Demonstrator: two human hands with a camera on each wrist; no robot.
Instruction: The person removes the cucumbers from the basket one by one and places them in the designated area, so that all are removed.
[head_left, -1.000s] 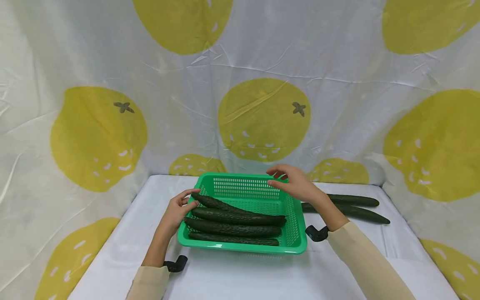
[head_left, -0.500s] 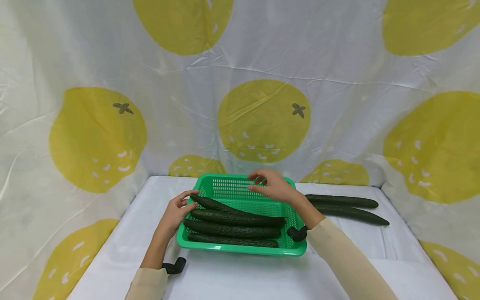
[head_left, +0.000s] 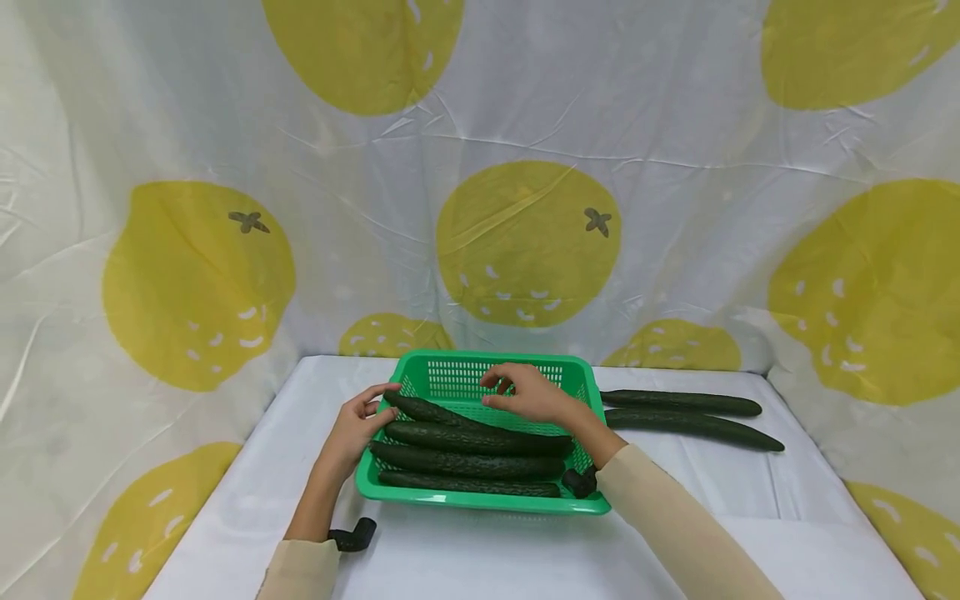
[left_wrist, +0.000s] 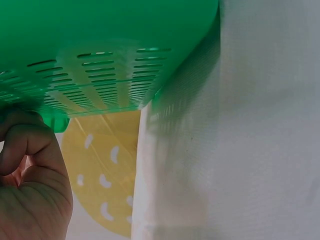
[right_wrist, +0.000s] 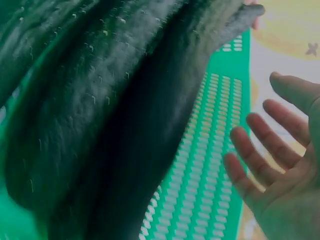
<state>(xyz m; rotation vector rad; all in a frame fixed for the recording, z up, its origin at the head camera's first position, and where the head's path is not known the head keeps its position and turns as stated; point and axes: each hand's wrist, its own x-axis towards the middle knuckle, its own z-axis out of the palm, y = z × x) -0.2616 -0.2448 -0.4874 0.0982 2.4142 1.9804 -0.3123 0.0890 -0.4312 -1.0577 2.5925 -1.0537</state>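
Observation:
A green plastic basket (head_left: pixel 487 502) with slotted walls holds several long dark cucumbers (head_left: pixel 472 463), lying side by side in its front half. My left hand (head_left: pixel 352 429) grips the basket's left rim, thumb and forefinger on either side of the tip of the rearmost cucumber (head_left: pixel 427 410). The left wrist view shows this hand (left_wrist: pixel 35 175) with bent fingers against the outer rim. Over the rear part of the basket hovers my right hand (head_left: pixel 528 394), fingers loosely bent and holding nothing. Its spread fingers show beside the cucumbers in the right wrist view (right_wrist: pixel 280 160).
Two more cucumbers, a rear one (head_left: pixel 682 402) and a front one (head_left: pixel 697 425), lie on the white tablecloth (head_left: pixel 480 558) right of the basket. A curtain (head_left: pixel 675 267) printed with yellow lemons hangs behind and at both sides. Black wrist mounts (head_left: pixel 356 533) stick out from both wrists.
My right hand has moved left and lower, from above the basket's right end to over its rear middle. The left hand has kept its place at the rim; the cucumbers have not moved.

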